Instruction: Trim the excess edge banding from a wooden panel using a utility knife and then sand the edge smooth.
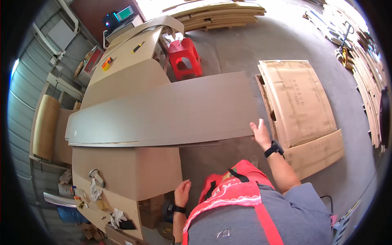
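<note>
A long grey board [159,112] lies crosswise over brown sheeting [126,171] on the workbench, with another board edge visible beneath it. My right hand [260,132] holds the board's right end at its near corner. Below the board, beside the sheeting's right edge, my left hand [182,188] hangs with loosely bent fingers and nothing visible in it. A black band is on each of my wrists.
Beyond the board are a red stool [183,55], a utility knife [136,47] and a tape dispenser [107,63]. Flat cartons [300,106] lie on the right floor, with stacked panels [363,90] farther right. A paper roll [45,126] stands left; rags [96,191] lie on the near bench.
</note>
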The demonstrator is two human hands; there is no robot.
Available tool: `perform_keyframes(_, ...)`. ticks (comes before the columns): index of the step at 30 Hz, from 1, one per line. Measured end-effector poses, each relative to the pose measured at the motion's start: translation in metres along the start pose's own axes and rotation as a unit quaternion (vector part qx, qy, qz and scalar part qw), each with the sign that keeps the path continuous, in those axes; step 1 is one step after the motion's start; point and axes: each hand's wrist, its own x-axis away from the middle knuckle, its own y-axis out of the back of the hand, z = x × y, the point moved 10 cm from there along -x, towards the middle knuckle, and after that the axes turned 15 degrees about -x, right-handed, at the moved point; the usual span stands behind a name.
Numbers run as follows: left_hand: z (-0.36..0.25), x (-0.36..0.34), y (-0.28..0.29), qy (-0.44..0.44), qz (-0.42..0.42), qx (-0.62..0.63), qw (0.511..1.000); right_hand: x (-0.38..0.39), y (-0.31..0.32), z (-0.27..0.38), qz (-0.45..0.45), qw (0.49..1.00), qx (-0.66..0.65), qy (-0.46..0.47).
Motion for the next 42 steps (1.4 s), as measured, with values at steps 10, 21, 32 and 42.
perform_keyframes(10, -0.210, -0.080, -0.202, 0.128, 0.072, 0.337, 0.930, 0.001, 0.007, -0.011, 0.346, 0.904, -0.211, -0.137)
perform_keyframes(21, -0.255, -0.103, -0.265, 0.193, -0.021, 0.390, 0.900, -0.086, 0.097, -0.012, 0.312, 0.934, -0.173, -0.023)
perform_keyframes(32, -0.244, -0.114, -0.287, 0.263, -0.157, 0.484, 0.820, -0.285, 0.044, 0.139, 0.235, 0.929, 0.015, 0.285)
perform_keyframes(42, -0.231, -0.114, -0.295, 0.289, -0.280, 0.520, 0.753, -0.344, -0.086, 0.106, 0.493, 0.870, -0.015, 0.014)
